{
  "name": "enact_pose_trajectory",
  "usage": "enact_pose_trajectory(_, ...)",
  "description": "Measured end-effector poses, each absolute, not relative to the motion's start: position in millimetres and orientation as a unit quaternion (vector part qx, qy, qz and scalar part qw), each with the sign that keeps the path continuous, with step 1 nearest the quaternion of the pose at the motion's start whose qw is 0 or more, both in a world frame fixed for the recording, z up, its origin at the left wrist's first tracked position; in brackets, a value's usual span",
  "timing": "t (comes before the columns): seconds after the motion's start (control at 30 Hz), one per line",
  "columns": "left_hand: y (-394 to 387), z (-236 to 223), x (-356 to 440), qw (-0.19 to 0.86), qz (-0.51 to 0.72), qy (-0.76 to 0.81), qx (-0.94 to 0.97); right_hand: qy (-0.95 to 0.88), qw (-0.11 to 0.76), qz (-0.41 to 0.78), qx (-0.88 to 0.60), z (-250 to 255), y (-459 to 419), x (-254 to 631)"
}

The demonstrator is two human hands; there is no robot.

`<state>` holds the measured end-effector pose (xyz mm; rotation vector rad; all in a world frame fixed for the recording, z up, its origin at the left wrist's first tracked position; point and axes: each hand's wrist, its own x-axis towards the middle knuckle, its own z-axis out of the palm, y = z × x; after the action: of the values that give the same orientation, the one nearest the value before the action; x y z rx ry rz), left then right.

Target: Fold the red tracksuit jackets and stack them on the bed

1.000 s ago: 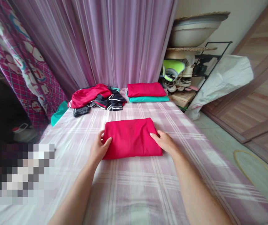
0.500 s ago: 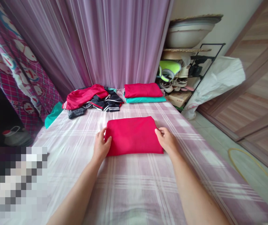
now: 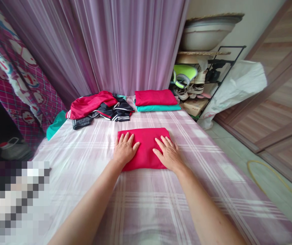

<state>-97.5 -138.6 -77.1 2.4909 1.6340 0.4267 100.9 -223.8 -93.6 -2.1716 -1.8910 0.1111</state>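
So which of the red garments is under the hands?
The folded red garment nearest the camera, under the left hand and right hand. Another lies folded on turquoise cloth; the third lies crumpled over dark clothes.

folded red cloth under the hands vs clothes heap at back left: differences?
The folded red cloth is a flat, neat rectangle; the clothes heap is loose and rumpled. The cloth shows one plain colour; the heap mixes red and black with white stripes. The left hand and right hand rest on the cloth; neither touches the heap. Shared: both lie on the plaid cover.
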Motion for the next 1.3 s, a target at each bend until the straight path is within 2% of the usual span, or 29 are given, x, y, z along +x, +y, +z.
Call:
enact_pose_trajectory(0.17, -118, -72, -112, 0.120, 0.144, 0.511, 0.839, -0.649, 0.145, 0.049, -0.745, -91, -224, 103)
enact_pose_trajectory(0.33, -71, -50, -138, 0.135, 0.125, 0.588, 0.787, -0.650, 0.150, 0.051, -0.743, -90, -223, 101)
enact_pose_trajectory(0.5, -36, -43, -147, 0.176, 0.079, 0.590, 0.784, -0.650, 0.153, 0.053, -0.743, -89, -223, 101)
enact_pose_trajectory(0.63, -26, -40, -145, 0.217, 0.053, 0.591, 0.776, -0.653, 0.158, 0.054, -0.739, -90, -224, 101)
enact_pose_trajectory(0.77, -33, -31, -144, 0.245, 0.088, 0.590, 0.765, -0.652, 0.158, 0.046, -0.740, -91, -224, 102)
enact_pose_trajectory(0.93, -47, -19, -152, 0.177, 0.228, 0.588, 0.756, -0.659, 0.147, 0.050, -0.736, -89, -226, 102)
enact_pose_trajectory(1.13, -54, -45, -163, 0.157, 0.075, 0.644, 0.745, -0.658, 0.142, 0.061, -0.737, -86, -227, 100)
enact_pose_trajectory(1.3, -65, -41, -158, 0.103, 0.106, 0.637, 0.757, -0.662, 0.135, 0.052, -0.736, -87, -226, 99)
